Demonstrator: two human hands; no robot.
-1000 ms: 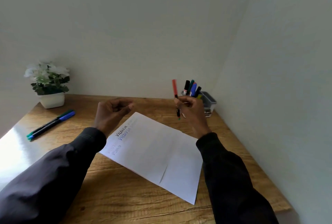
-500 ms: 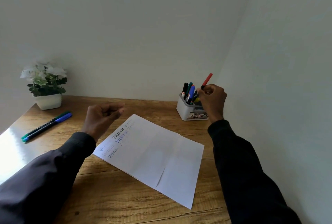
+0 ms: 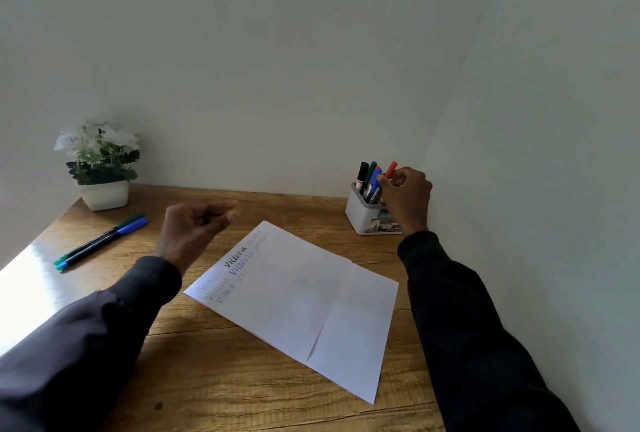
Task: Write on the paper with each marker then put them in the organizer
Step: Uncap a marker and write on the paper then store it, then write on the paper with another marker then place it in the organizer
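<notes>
White paper [image 3: 301,296] lies nearest on the wooden tabletop [image 3: 214,383], several lines of writing along its left edge. Past it, the left hand [image 3: 194,227] hovers loosely curled and empty. Left of that hand, two markers [image 3: 102,241], one green-capped and one blue-capped, lie side by side, long axes running diagonally toward the potted plant [image 3: 100,168]. These appear to be the ones left, and the left hand is much nearer them. Farthest right, the right hand [image 3: 405,196] pinches the red marker [image 3: 391,169], tilted, lower end inside the organizer [image 3: 363,213] among the others.
</notes>
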